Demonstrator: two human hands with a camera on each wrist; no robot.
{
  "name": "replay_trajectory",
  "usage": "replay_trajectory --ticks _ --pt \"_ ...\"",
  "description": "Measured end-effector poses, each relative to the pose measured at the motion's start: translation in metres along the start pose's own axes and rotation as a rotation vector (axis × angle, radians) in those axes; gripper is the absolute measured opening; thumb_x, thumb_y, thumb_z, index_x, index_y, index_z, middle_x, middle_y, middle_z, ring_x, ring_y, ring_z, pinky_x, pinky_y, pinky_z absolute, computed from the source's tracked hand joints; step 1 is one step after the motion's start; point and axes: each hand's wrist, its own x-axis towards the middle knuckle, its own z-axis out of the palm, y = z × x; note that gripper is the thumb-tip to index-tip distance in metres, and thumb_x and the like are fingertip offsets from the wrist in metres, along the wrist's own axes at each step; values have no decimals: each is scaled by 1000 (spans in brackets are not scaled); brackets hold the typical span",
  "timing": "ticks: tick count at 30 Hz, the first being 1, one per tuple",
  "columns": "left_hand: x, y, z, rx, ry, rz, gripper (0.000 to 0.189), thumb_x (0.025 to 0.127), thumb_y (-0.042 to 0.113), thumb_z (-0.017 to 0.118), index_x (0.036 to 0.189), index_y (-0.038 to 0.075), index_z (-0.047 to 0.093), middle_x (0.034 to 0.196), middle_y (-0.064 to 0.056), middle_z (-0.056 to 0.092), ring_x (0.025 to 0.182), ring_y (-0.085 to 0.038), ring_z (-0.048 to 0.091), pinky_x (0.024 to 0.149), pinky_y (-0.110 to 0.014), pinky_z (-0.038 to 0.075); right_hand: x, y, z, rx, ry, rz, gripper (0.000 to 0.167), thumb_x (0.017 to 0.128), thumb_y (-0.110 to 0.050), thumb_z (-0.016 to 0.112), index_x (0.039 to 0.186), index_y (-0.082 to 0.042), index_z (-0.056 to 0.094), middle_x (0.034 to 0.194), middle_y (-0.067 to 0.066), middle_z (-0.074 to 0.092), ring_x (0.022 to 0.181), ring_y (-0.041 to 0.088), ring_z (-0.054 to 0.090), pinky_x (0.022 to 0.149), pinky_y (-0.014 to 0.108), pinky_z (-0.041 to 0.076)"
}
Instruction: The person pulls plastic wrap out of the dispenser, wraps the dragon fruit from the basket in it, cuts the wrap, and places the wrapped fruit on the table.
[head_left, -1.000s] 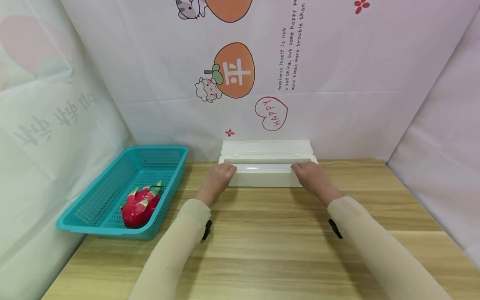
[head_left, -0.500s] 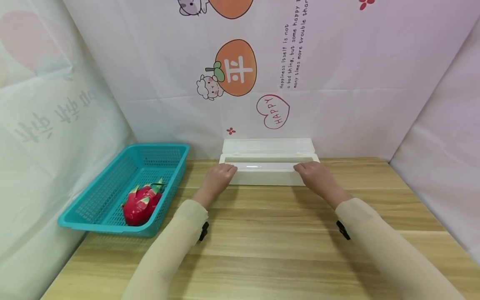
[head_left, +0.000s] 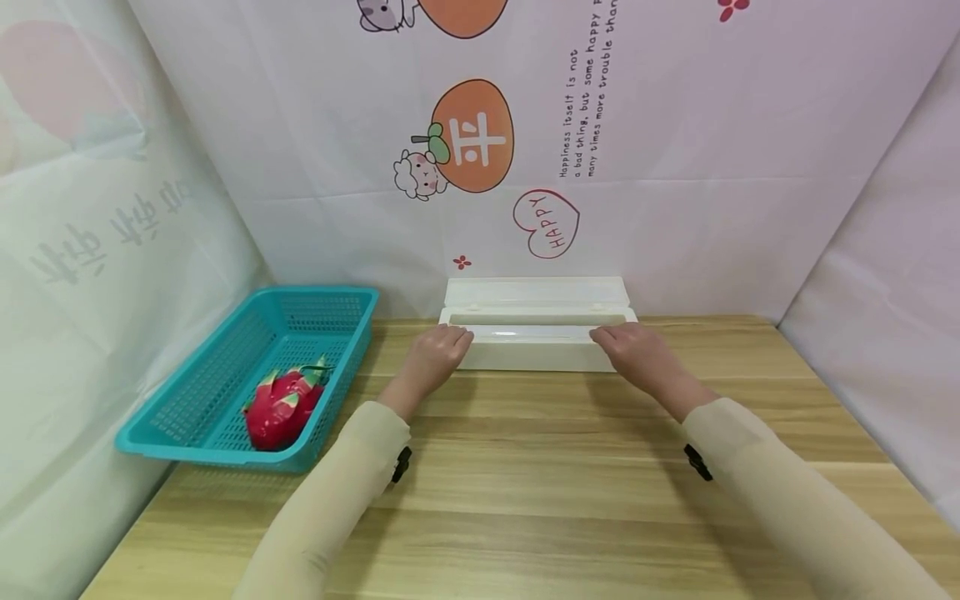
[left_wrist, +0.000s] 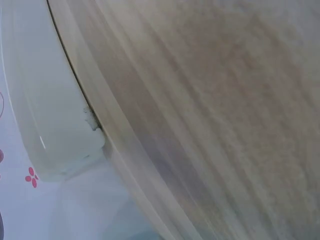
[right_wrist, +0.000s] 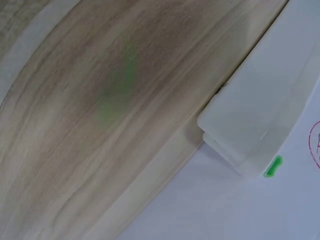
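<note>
A long white plastic wrap dispenser box point(head_left: 536, 358) stands at the table's back edge, its lid point(head_left: 536, 292) raised against the wall. My left hand point(head_left: 437, 350) is at its front left corner, fingers curled. At the front right corner is my right hand point(head_left: 636, 350), curled likewise. A glossy strip that looks like plastic wrap point(head_left: 532, 333) spans between them, and both hands appear to pinch its ends. Fingertips are hidden behind the knuckles. Neither wrist view shows the hands; each shows an end of the box, in the left wrist view the box point(left_wrist: 60, 120).
To the left stands a teal plastic basket point(head_left: 165, 457) holding a dragon fruit point(head_left: 281, 410). Beneath everything is a wood-grain table point(head_left: 525, 483). A white printed cloth point(head_left: 675, 233) hangs right behind the box, and cloth also encloses both sides.
Both forearms have spread slightly outward, the right hand shifting a little to the right. The head view has tilted slightly. The hands remain at the box's front corners.
</note>
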Motion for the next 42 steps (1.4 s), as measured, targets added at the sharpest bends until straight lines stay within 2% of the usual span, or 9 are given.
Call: replay_trajectory --ticks 4,9,22,25,27,29,32,38,42 --pt "1 0 -4 -1 -10 7 12 81 -5 71 93 -1 69 90 -11 72 83 -21 70 78 -34 57 2 0 -4 3 41 -26 25 71 16 65 94 6 66 81 15 69 63 30 65 53 41 55" --pt "2 1 -11 -6 16 14 13 80 -6 72 92 -1 69 90 -11 72 82 -22 71 76 -35 57 3 -1 -8 4 60 -50 24 74 16 62 96 7 65 82 16 69 65 30 65 55 43 55" --pt "0 5 -25 1 33 37 17 80 -5 73 96 -1 70 94 -12 72 85 -23 70 77 -37 57 -2 -6 -17 9 116 -117 28 72 18 65 100 11 64 89 22 69 72 35 68 63 48 57" --pt "-1 6 -28 1 45 48 18 79 -5 74 97 -2 70 94 -13 71 85 -24 70 77 -37 57 -2 -8 -20 -2 135 -126 23 77 16 62 100 10 64 89 22 69 71 36 69 63 48 57" --pt "-2 7 -31 -2 53 52 19 78 -5 74 97 -2 70 94 -13 71 85 -24 70 77 -37 57 -2 -9 -22 -19 147 -130 16 87 13 55 99 9 65 89 21 70 71 35 69 64 47 57" --pt "-1 7 -35 -4 58 54 19 79 -6 74 97 -2 70 94 -13 71 85 -24 70 77 -37 57 -1 -11 -24 -38 156 -130 21 97 7 46 99 8 66 89 20 70 72 33 70 64 46 57" --pt "-1 8 -39 5 59 59 18 80 -5 73 98 -2 70 95 -13 71 86 -24 70 77 -36 57 0 -13 -27 -48 168 -127 34 104 0 34 97 8 67 88 20 71 71 33 70 63 46 57" --pt "2 8 -45 14 92 68 12 86 -6 65 97 -2 70 94 -13 72 85 -23 70 76 -36 57 3 -16 -33 -38 221 -132 30 101 3 38 93 9 67 84 21 70 68 34 69 60 47 57" --pt "3 8 -52 0 91 62 13 91 -5 60 98 -2 71 95 -13 72 86 -24 70 77 -36 57 4 -18 -36 -26 265 -145 27 99 5 42 92 9 67 83 20 70 66 34 69 59 48 57"
